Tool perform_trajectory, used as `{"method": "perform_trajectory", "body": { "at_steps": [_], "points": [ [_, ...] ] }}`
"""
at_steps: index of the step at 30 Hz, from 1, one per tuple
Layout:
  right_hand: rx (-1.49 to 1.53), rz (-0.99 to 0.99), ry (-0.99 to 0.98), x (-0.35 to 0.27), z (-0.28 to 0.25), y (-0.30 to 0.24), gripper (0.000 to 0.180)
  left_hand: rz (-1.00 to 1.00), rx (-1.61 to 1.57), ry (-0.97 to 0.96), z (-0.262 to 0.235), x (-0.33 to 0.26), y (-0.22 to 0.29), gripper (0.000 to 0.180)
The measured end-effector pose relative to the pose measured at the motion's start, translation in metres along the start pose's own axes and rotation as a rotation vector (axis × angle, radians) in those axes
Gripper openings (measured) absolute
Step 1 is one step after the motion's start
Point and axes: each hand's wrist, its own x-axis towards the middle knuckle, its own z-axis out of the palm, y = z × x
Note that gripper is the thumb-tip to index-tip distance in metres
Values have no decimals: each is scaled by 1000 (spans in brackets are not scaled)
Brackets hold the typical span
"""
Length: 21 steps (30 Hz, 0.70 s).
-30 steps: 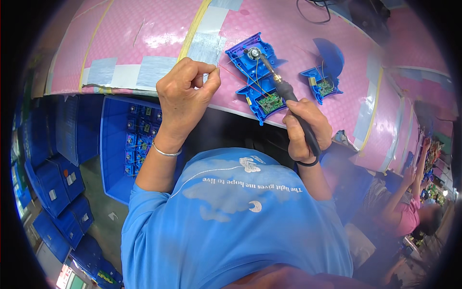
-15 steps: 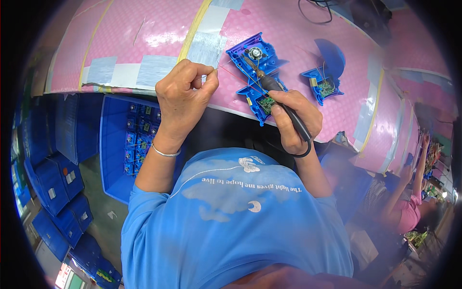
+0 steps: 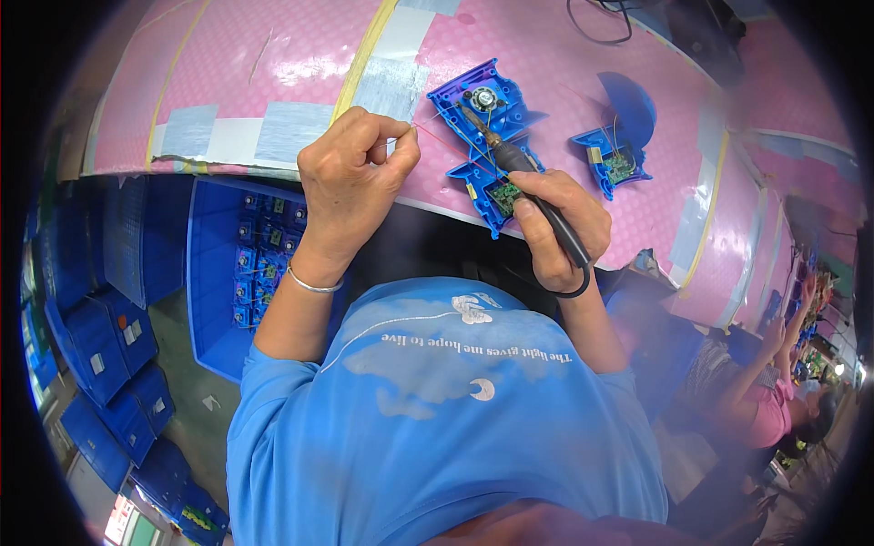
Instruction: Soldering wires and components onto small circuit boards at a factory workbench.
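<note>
My left hand (image 3: 355, 173) is closed in a pinch on a thin wire, at the left side of a blue plastic housing (image 3: 501, 77) on the table. A round speaker (image 3: 484, 99) sits inside this housing. Wrapped in the fingers of my right hand (image 3: 563, 218) is a black-handled soldering iron (image 3: 519, 162). Its tip reaches over the housing, just below the speaker; whether it touches anything is too small to tell. Beneath the iron, a second blue shell part with a green circuit board (image 3: 503, 195) lies nearest me. Thin red and yellow wires run between the parts.
To the right lies another blue housing (image 3: 601, 173) with a circuit board. The table has a pink cover (image 3: 300, 55) with tape strips. A blue crate (image 3: 205, 300) of similar assemblies stands at lower left, near stacked blue bins (image 3: 100, 355). Another person (image 3: 769, 409) works at far right.
My left hand has shifted slightly right, toward the housing, still pinching the wire. My right hand and the soldering iron stay almost in place.
</note>
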Motion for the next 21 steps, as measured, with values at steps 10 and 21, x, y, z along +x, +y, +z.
{"method": "perform_trajectory", "body": {
  "at_steps": [10, 21],
  "points": [
    [0, 50, -53, -3, -3, -5, 26, 19, -18, 18, 9, 2, -3, 13],
    [5, 39, -47, -3, -3, -5, 26, -50, -254, 88, -4, -6, -11, 17]
  ]
}}
